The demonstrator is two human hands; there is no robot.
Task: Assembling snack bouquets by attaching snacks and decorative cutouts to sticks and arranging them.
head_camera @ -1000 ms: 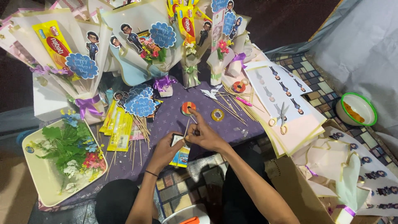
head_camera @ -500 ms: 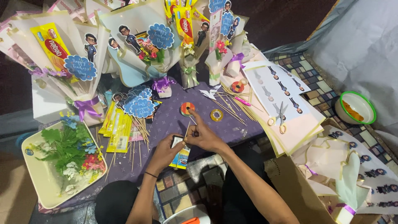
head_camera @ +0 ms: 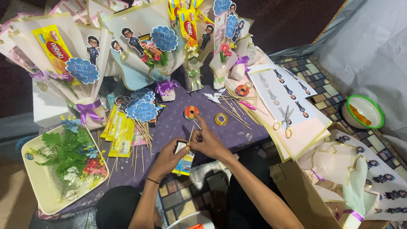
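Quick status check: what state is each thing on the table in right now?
Left hand: grip closed on the snack packet.
Right hand: pinching a thin wooden stick against the packet.
Scissors: closed, lying on the cutout sheet.
Clear tape roll: lying flat, untouched.
Tray: holding loose artificial flowers.
Green-rimmed bowl: upright on the floor.

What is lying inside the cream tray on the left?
The cream tray holds loose artificial flowers and green leaves, blue, white, red and yellow. Whatever lies under the pile is covered.
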